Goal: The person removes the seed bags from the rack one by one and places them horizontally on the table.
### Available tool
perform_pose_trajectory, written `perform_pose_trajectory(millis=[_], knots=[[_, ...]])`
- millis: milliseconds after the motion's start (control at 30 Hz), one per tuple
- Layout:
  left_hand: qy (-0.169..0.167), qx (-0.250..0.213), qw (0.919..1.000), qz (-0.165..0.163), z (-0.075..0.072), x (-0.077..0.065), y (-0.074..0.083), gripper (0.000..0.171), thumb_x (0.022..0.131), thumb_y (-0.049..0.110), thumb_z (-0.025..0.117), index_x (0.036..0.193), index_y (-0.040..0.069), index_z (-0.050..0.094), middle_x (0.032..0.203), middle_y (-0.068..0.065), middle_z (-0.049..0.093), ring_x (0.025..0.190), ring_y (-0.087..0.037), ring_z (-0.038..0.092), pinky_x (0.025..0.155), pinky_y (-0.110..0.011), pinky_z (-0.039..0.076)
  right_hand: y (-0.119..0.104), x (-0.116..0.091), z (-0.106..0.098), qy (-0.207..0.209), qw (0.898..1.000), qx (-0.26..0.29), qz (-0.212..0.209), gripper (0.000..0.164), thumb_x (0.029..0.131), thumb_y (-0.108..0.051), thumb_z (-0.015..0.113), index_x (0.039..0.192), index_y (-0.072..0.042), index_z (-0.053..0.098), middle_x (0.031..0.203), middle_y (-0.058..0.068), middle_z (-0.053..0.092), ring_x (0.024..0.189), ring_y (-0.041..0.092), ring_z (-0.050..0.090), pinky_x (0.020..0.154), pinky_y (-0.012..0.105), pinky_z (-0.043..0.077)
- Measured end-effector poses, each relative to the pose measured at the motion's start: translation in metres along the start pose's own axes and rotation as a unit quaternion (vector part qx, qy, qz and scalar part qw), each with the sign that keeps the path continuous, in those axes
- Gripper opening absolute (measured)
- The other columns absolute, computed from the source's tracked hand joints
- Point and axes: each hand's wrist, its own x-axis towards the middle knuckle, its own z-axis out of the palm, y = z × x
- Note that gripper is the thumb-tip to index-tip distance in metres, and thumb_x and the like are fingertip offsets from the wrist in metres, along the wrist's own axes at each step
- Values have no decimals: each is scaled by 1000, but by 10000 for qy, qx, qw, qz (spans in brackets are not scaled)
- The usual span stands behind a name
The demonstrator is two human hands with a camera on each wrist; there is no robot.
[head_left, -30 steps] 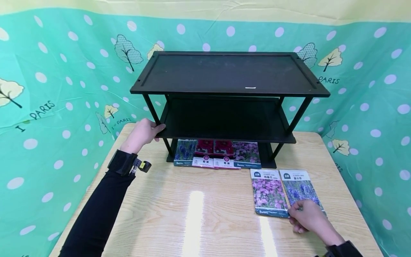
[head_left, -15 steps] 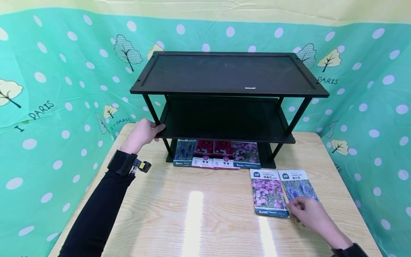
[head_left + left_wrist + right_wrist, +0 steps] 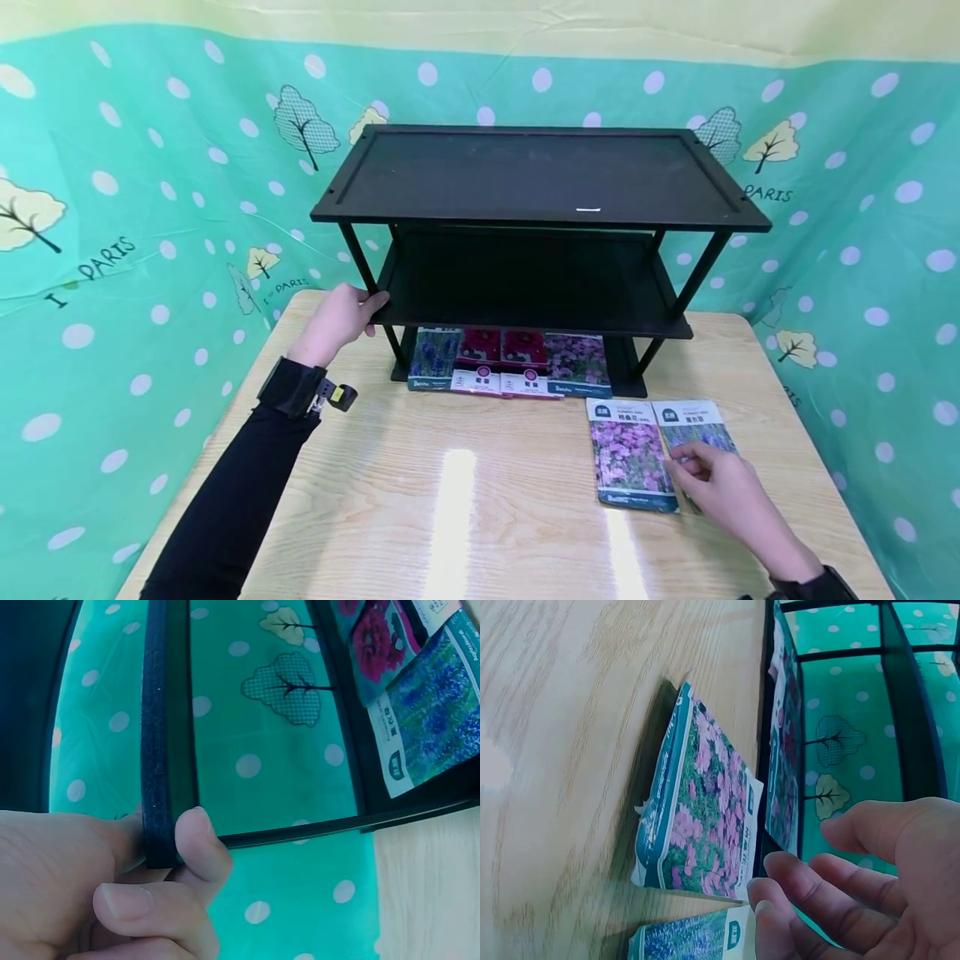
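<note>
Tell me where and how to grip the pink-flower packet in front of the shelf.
I'd pinch the pink-flower packet by its near edge, coming from the front with the right hand. It lies face up, and that edge looks raised above the table, shadowed beneath. The blue-flower packet close along its right side likely leaves little finger room.

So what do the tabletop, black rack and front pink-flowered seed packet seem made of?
Tabletop: wood or laminate, glossy, by its grain and bright reflections. Black rack: perhaps painted wood or metal; the dull, even finish hides which. Seed packet: printed, probably coated paper or plastic film, by its wrinkled edges.
</note>
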Motion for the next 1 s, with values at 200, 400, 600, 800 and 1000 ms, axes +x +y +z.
perform_pose_trajectory(millis=[200, 400, 600, 800, 1000], knots=[[49, -38, 10000, -27, 5, 0, 1, 54, 111, 41, 43, 82, 5, 70, 63, -3, 63, 49, -16, 27, 51, -31, 22, 2, -1, 2, -4, 9999, 113, 85, 29, 96, -17, 70, 116, 5, 69, 79, 1, 67, 69, 12, 57, 55, 24, 42], [164, -135, 9997, 106, 8, -1, -3, 51, 112, 40, 43, 87, 4, 70, 63, -3, 62, 47, -16, 28, 49, -30, 24, 0, 4, 5, -39, 9997, 120, 214, 38, 96, -20, 71, 124, 5, 66, 85, 4, 72, 74, 14, 62, 58, 24, 47], [294, -226, 9991, 218, 12, 2, -5, 55, 112, 42, 43, 77, 5, 66, 60, -2, 62, 46, -17, 30, 47, -30, 25, -5, 12, 17, -207, 9986, 394, 281, 44, 98, -23, 70, 132, 4, 61, 91, 5, 75, 78, 13, 66, 61, 24, 51], [300, -243, 9992, 132, 12, 1, -5, 56, 111, 43, 43, 72, 9, 63, 60, -2, 61, 45, -17, 30, 47, -30, 25, -11, 19, 27, -234, 9983, 499, 166, 40, 98, -20, 70, 129, 3, 63, 89, 5, 72, 73, 12, 64, 59, 25, 50], [300, -217, 9992, 153, 11, 0, -7, 55, 111, 43, 43, 73, 9, 63, 60, -2, 61, 45, -17, 30, 47, -30, 25, -15, 28, 26, -327, 9982, 498, -47, 41, 96, -19, 72, 129, 4, 62, 91, 6, 72, 76, 13, 65, 61, 26, 53]])
